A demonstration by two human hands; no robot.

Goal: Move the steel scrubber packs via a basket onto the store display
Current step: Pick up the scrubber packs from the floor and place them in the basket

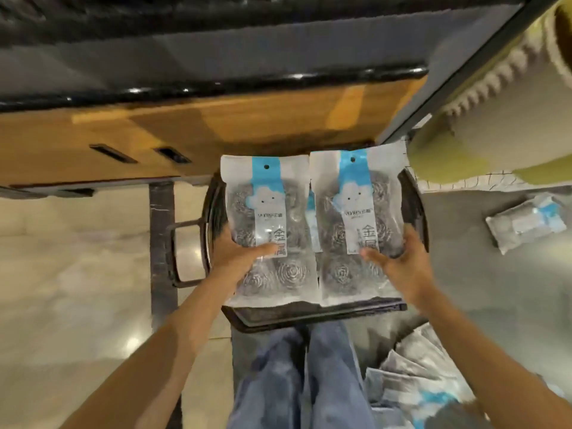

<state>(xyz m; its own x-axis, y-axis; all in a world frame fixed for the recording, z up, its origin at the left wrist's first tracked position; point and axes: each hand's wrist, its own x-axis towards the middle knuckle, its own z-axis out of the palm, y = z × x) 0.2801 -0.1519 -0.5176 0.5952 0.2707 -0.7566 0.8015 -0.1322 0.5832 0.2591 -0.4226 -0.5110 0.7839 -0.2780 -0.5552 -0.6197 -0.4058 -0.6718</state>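
Two clear packs of steel scrubbers with blue and white cloud labels sit side by side over a dark basket (414,205) on the floor in front of my legs. My left hand (235,255) grips the left pack (266,224) at its lower left, thumb on top. My right hand (399,261) grips the right pack (356,218) at its lower right. The basket's handle (182,252) sticks out to the left. Whether the packs rest in the basket or hang above it I cannot tell.
Another scrubber pack (526,221) lies on the grey surface to the right, and several more packs (424,382) are heaped at the lower right. A wooden cabinet (185,137) with a black top stands behind the basket. Glossy floor tiles (77,274) spread to the left.
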